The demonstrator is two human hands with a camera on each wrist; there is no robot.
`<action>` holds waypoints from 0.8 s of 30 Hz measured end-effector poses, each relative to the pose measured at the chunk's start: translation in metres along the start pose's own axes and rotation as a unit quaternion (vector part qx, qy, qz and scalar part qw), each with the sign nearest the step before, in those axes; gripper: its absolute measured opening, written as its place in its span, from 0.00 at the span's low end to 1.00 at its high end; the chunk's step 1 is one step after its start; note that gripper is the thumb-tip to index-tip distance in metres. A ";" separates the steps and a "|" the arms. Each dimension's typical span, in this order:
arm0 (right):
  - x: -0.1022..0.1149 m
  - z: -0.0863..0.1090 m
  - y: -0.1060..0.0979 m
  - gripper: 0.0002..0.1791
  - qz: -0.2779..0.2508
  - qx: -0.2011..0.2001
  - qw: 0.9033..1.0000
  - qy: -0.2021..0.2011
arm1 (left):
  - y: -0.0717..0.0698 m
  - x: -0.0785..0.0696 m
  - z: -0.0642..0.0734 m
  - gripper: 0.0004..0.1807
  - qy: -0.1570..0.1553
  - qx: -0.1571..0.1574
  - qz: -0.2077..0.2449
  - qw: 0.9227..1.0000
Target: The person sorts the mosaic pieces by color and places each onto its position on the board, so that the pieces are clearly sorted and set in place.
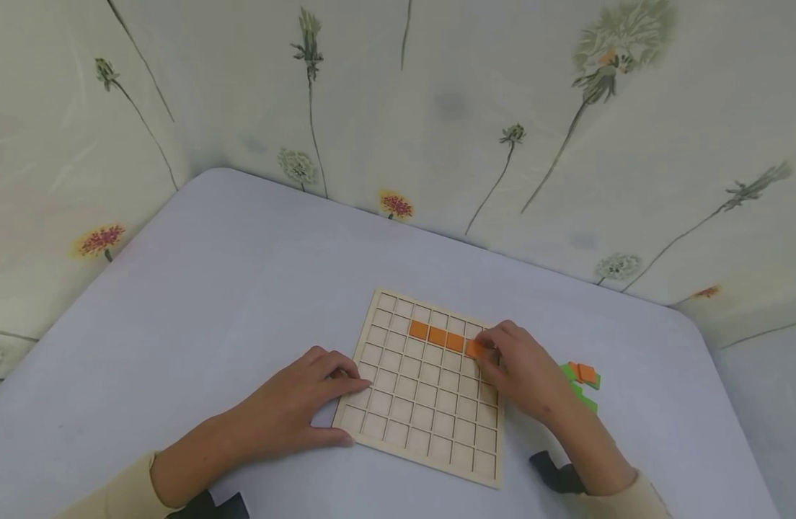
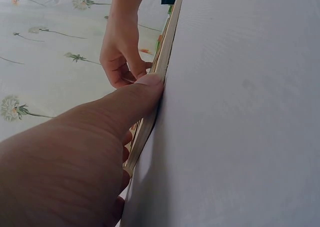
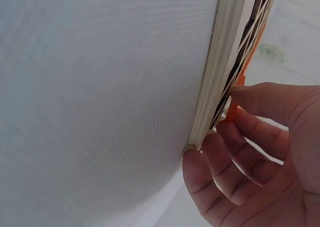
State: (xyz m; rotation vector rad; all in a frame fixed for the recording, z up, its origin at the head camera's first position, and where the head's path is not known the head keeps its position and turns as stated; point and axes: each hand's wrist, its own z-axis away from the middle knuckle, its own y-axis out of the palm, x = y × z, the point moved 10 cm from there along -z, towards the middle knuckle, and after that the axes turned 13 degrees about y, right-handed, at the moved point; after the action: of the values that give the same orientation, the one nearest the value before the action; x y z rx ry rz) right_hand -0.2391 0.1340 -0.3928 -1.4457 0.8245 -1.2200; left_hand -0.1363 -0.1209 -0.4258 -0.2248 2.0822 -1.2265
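A pale wooden grid board (image 1: 426, 395) lies on the table, divided into square cells. Three orange square tiles (image 1: 437, 336) sit side by side in a row near its far side. At the right end of that row, my right hand (image 1: 524, 371) pinches another orange tile (image 1: 474, 349) between thumb and fingers; the tile also shows in the right wrist view (image 3: 235, 107), low against the board. My left hand (image 1: 301, 400) rests at the board's left edge, thumb near the front left corner and a fingertip on the rim. Its other fingers are partly hidden.
A small pile of green and orange tiles (image 1: 585, 375) lies right of the board, partly behind my right forearm. Dark straps (image 1: 556, 476) show by both wrists. The pale table (image 1: 242, 288) meets a flower-printed backdrop (image 1: 450, 108) at the back and sides.
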 end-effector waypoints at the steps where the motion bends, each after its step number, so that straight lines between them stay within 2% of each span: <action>1: 0.000 -0.001 0.000 0.12 -0.001 0.001 1.000 0.001 | 0.000 0.000 0.000 0.37 0.000 -0.001 0.000 1.000; 24: -0.001 -0.004 0.000 0.13 -0.014 0.010 1.000 0.008 | -0.001 -0.001 0.000 0.38 -0.001 -0.001 -0.006 1.000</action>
State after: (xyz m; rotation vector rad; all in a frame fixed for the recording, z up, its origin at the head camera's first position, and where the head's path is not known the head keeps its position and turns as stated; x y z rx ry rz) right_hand -0.2431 0.1335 -0.3934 -1.4369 0.8030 -1.2581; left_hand -0.1356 -0.1206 -0.4245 -0.2399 2.0824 -1.2311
